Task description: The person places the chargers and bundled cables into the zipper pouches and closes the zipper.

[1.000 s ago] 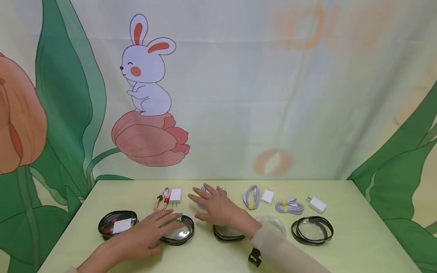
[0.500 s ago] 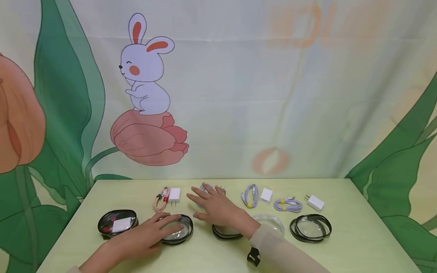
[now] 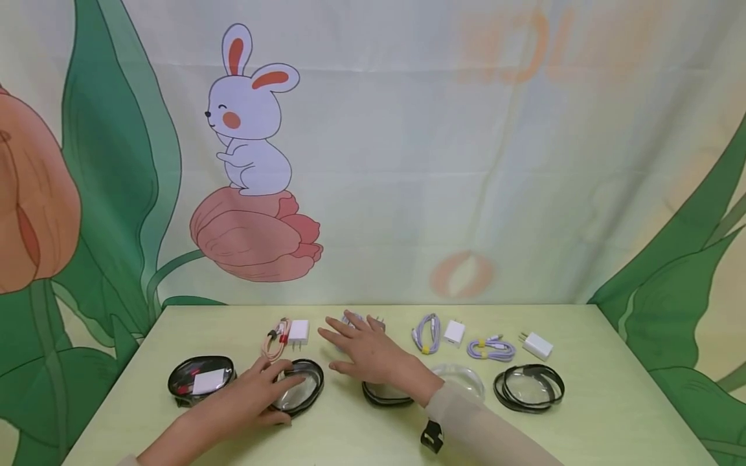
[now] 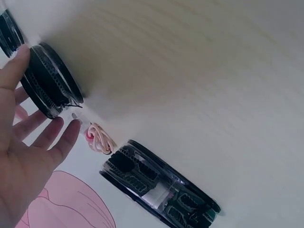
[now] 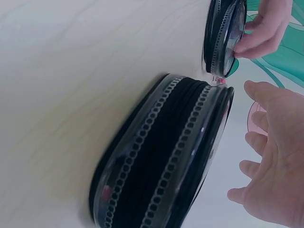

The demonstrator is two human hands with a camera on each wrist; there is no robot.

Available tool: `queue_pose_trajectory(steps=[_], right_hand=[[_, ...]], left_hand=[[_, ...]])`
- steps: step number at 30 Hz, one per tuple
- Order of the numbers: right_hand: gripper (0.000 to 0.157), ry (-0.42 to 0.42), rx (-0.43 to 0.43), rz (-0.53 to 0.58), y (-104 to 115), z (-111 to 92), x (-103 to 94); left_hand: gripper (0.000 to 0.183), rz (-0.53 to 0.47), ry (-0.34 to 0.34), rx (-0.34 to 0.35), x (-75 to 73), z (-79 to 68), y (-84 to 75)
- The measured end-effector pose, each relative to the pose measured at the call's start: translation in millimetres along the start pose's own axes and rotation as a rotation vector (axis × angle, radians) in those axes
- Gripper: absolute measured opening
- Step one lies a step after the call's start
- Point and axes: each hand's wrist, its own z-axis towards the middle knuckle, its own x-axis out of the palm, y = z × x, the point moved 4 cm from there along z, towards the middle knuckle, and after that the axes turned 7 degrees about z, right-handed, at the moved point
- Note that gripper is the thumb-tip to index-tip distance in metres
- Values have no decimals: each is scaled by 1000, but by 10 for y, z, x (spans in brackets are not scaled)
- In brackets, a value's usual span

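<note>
With right hand [image 3: 373, 353] spread, the left hand [image 3: 249, 393] grips a round, black-rimmed clear-plastic case [image 3: 304, 389] — which a loose hold could drop.

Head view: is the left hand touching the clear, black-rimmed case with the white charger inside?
No, the left hand touches the round, clear, black-rimmed case just right of it.

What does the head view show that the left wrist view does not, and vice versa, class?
Only the head view shows the rabbit print, the purple cables and the right arm's beige sleeve.
Only the left wrist view shows the palm side of the left hand and the chain-like pattern along the side of the filled pouch.
Both show that hand gripping a clear, black-edged pouch, plus the peach cable and filled pouch.
</note>
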Motion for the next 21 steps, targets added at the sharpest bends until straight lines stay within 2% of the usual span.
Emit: queue_pose_trajectory(steps=[3,7,11,17,21], right_hand=[[66,1,0,1,-9,-3,0],[67,-1,-3,12,-24,-9,-3],[67,3,-16,35,-35,-13,5],[67,26,-18,143,-39,-20,13],[66,27,-3,169,-41,-22,0]], left_hand=[[69,-6,26,-33,-20,-6,13],[69,-22,30,-22,-51,-10,27],[68,-31,39,24,-60,-14,29],[66,-19,48,112,-38,-34,-9],[71,-10,48,136,-31,-43,-20]])
